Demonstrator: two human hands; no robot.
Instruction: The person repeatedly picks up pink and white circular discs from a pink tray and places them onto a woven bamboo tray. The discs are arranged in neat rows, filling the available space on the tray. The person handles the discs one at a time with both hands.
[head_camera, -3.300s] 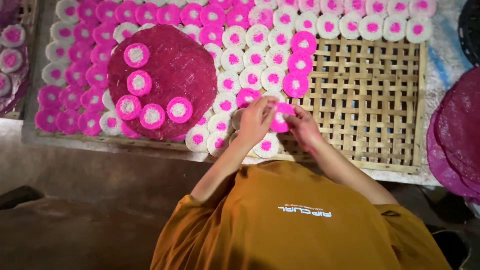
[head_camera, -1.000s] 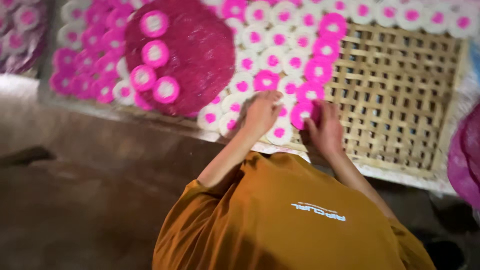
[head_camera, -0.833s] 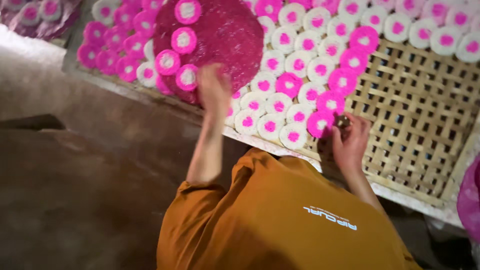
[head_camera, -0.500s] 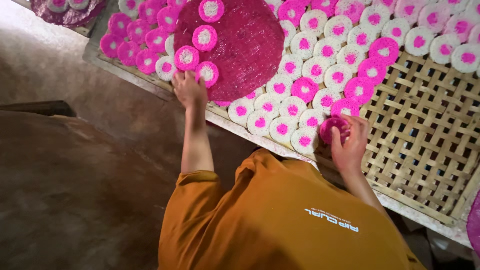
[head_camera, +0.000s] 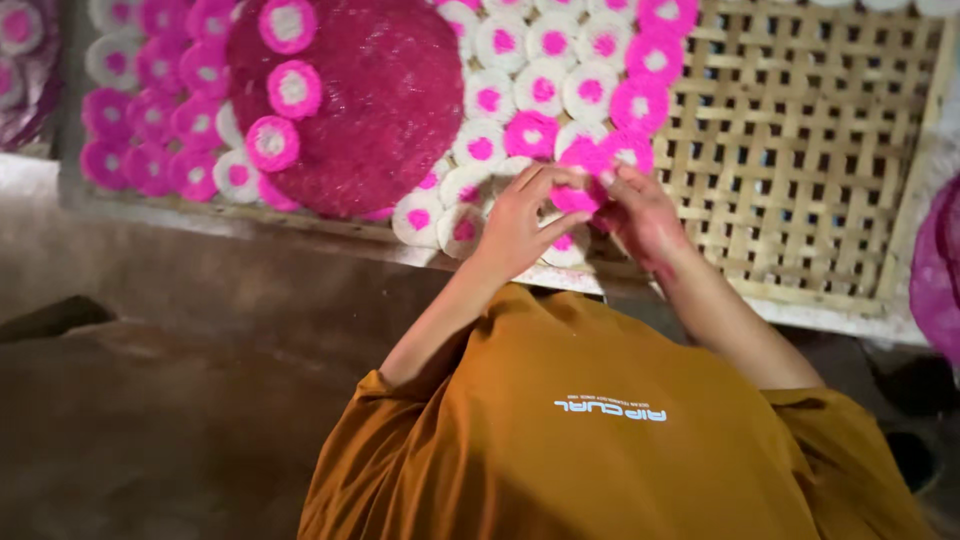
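While my left hand (head_camera: 515, 215) and right hand (head_camera: 640, 212) pinch a pink disc (head_camera: 577, 197) over the woven tray (head_camera: 800, 180), I judge it thin, brittle, best held by edges

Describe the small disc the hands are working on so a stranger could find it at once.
Start at the woven bamboo tray, then follow the rows of small pink and white discs to their near right end. There the left hand and right hand meet around one pink disc, the only one pinched between fingers, not lying flat.
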